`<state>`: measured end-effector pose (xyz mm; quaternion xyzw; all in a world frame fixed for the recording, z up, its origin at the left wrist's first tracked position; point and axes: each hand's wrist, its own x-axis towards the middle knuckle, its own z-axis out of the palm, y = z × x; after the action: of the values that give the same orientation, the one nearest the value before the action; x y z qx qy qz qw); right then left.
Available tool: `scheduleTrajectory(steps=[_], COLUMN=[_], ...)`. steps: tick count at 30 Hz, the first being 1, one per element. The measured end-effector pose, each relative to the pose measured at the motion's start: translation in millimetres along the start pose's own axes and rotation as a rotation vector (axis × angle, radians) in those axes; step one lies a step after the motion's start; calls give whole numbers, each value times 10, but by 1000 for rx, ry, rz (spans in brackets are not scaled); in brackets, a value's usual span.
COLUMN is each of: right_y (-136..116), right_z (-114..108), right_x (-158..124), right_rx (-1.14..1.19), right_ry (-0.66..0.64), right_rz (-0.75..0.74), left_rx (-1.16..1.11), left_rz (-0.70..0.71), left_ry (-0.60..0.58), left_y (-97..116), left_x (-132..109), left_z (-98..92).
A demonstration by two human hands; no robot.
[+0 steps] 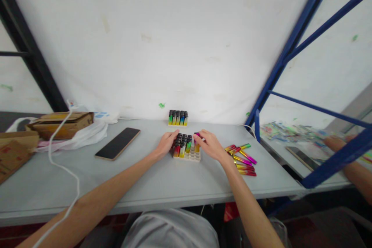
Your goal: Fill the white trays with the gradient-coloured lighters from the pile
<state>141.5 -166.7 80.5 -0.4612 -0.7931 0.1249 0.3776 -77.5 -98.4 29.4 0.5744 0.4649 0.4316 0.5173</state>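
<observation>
A white tray (pixel 192 159) with rows of round slots lies on the table before me. Metallic lighters with black tops (pixel 181 145) stand upright in its left and middle slots, while several slots at the front right are bare. My left hand (pixel 167 143) is closed against the tray's left side, its fingertips by the rear lighters. In the fingers of my right hand (pixel 207 143) is a purple and yellow lighter (pixel 197 147), upright over the tray's right side. Whether its base sits in a slot I cannot tell. Loose shiny lighters (pixel 242 159) lie in a pile to the right.
Behind, a second tray holds several upright lighters (pixel 178 117) near the wall. A phone (pixel 117 144) lies left, past it cardboard boxes (pixel 62 124) and a plastic bag. A white cable (pixel 65 166) hangs at left. A blue metal frame (pixel 279 69) borders the right; another person's arm (pixel 357 170) is beyond.
</observation>
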Motion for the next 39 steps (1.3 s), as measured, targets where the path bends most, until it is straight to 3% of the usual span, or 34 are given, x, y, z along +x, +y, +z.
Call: scheduleTrajectory(steps=[3,8,14,17,22,24,27,31,35,39], right_y=[-111,-165,-86,-89,-92,-77,-46,99,505,942], right_z=[-88,-126,-38,16,138,137,-49,-603,-1130,-1325], right_x=[1,-49,-53,-56,-68,-65,-74,-184,-428,-665], right_rx=[-107,51,141,47,-229,-217,-112,-167,-329,-520], right_ry=[-111,-290,-352,-366,-273,-326,-383,-201,-163,-256], right_rz=[7,116,171,149,106,118,108,165,440,668], left_rx=[42,63,60,60,68,58,48,52,42,49], left_rz=[30,71,52,49,34,23,11,-8,-24,-41], left_ry=[-20,-3,-16,-9,-1,-7,-12,-14,-18,-36], left_y=[-20,-55,-83,-88,-69,-57,-35,3,30,30], left_x=[-2,4,24,29,26,19,-4,-42,-54,-44], left_z=[-8,-14,-9,-6,-8,-14,-24,-26,-17,-16])
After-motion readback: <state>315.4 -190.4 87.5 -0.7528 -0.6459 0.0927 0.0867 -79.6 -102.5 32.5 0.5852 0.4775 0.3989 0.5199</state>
